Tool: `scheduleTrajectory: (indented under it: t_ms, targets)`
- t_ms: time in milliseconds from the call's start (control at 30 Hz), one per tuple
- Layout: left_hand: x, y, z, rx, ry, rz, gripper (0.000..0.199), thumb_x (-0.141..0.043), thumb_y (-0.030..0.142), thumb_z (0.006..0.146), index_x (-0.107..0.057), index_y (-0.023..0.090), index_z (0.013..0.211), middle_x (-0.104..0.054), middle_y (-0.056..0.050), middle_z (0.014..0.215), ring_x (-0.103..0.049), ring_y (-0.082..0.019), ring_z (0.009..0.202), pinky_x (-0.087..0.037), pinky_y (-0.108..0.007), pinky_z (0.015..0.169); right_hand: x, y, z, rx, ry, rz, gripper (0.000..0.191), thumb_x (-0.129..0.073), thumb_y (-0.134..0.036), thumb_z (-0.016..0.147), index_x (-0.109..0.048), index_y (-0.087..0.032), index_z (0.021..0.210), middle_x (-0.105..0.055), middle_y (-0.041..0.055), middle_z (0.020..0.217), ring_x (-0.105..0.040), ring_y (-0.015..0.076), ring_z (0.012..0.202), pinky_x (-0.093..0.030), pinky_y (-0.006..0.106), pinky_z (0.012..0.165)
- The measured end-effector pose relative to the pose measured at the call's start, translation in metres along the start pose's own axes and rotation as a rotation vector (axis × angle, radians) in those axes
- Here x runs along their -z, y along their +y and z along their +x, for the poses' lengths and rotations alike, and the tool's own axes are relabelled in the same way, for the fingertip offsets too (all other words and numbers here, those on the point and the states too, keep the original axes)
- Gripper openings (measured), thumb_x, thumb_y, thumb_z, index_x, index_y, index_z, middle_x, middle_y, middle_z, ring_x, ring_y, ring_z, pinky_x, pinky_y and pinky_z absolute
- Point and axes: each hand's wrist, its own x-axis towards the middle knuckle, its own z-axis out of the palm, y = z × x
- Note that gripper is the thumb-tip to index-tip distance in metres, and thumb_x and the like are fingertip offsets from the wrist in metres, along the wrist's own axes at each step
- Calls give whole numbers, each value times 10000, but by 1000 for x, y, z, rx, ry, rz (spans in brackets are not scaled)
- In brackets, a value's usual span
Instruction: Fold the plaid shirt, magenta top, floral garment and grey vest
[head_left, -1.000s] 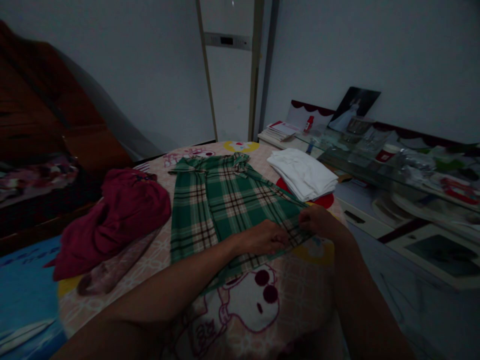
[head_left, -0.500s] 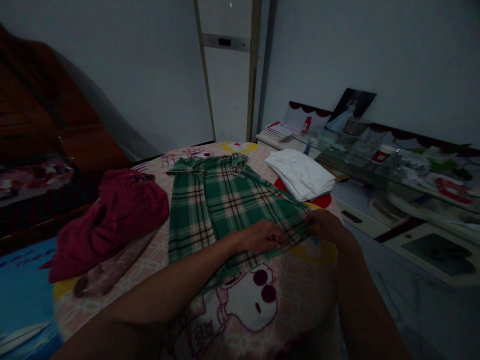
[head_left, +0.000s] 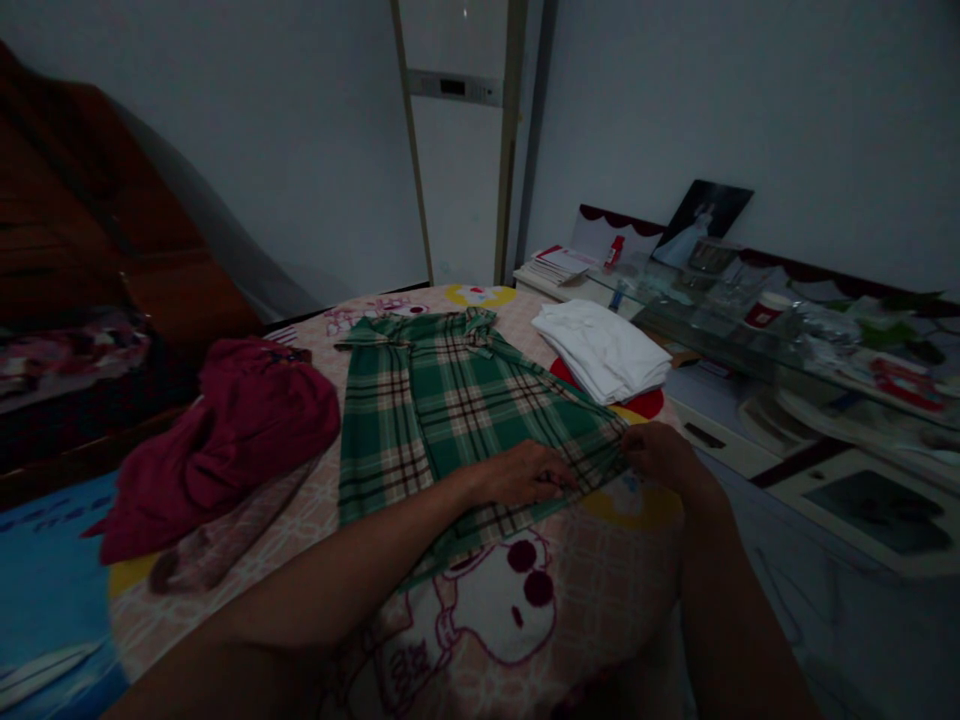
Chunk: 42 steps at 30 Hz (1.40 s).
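Observation:
A green plaid skirt point(head_left: 457, 400) with cream and dark stripes lies spread over a round surface, its narrow band at the far end and its wide hem towards me. My left hand point(head_left: 525, 472) rests on the hem with its fingers curled and closed on the fabric. At the hem's right corner, my right hand point(head_left: 660, 455) pinches the cloth and holds it out to the side. Its fingertips are partly hidden by the hand itself.
A pink patterned cover point(head_left: 600, 580) drapes the round surface. Folded white cloth point(head_left: 604, 350) sits at the back right, and a crumpled maroon garment point(head_left: 240, 440) at the left. A cluttered glass-topped cabinet point(head_left: 697, 310) stands right; a tall white appliance point(head_left: 457, 180) stands behind.
My right hand has shifted slightly to the right, drawing the skirt's corner with it. The left hand stays in nearly the same place on the hem.

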Motion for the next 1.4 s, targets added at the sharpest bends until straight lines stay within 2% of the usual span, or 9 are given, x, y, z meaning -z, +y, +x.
scheduleTrajectory:
  t_ms: [433, 600, 700, 800, 900, 1100, 1233, 1300, 1400]
  targets:
    - [1, 5, 2, 18, -2, 1, 253, -585, 181, 872, -722, 180, 1084, -717, -67, 981, -653, -169, 861, -495, -250, 772, 9, 7, -9, -8, -59, -123, 95, -609, -144, 694, -690, -192, 680, -693, 32, 738, -586, 155, 671, -327, 244, 587]
    - [6, 3, 2, -4, 105, 107, 277, -582, 161, 879, -697, 164, 1130, -677, -107, 1155, -622, -207, 1086, -476, -297, 949, 23, -10, 7, 148, 101, -18, 163, -567, -228, 786, -710, -184, 723, -705, 54, 744, -606, 169, 684, -357, 247, 596]
    - [6, -1, -1, 8, 147, 210, 380, -578, 214, 902, -618, 165, 1276, -536, -156, 1388, -512, -249, 1281, -417, -364, 1061, 33, -35, 28, 264, 198, 120, 232, -521, -283, 840, -700, -171, 743, -696, 52, 699, -607, 174, 659, -374, 249, 588]
    - [2, -7, -5, 39, 115, 306, 473, -571, 312, 920, -536, 168, 1370, -407, -184, 1503, -348, -305, 1415, -281, -512, 1154, 36, -65, 56, 342, 170, 221, 273, -486, -297, 875, -709, -159, 798, -698, 45, 683, -624, 179, 656, -416, 250, 610]
    - [-3, -15, -6, 110, 93, 365, 588, -560, 396, 922, -448, 125, 1432, -329, -221, 1543, -242, -350, 1459, -175, -630, 1154, 29, -95, 90, 493, 147, 226, 279, -481, -260, 889, -728, -148, 952, -751, 80, 913, -674, 207, 873, -476, 278, 795]
    - [-3, -17, -5, 157, 22, 408, 651, -440, 471, 962, -315, 137, 1507, -263, -200, 1579, -182, -334, 1482, -138, -629, 1164, -17, -158, 158, 794, -28, 122, 430, -461, -295, 943, -594, -107, 1306, -593, 147, 1364, -522, 243, 1288, -373, 383, 1094]
    - [0, -10, -5, 133, 5, 427, 622, -390, 457, 978, -258, 210, 1533, -184, -126, 1620, -123, -328, 1495, -131, -635, 1166, -45, -186, 195, 787, -124, -33, 533, -481, -343, 954, -469, -94, 1425, -413, 172, 1515, -365, 266, 1416, -293, 407, 1158]
    - [0, -9, -5, 146, -8, 427, 614, -370, 459, 983, -259, 211, 1534, -163, -121, 1626, -102, -326, 1498, -138, -643, 1162, -47, -188, 213, 674, -53, -38, 511, -537, -343, 937, -511, -105, 1390, -436, 176, 1500, -374, 284, 1407, -301, 402, 1153]
    - [-2, -9, -4, 185, -46, 424, 611, -328, 474, 994, -276, 183, 1529, -171, -144, 1620, -118, -327, 1496, -128, -635, 1165, -32, -178, 240, 484, 175, 105, 393, -646, -338, 888, -625, -132, 1222, -595, 160, 1319, -557, 305, 1212, -438, 446, 1035]
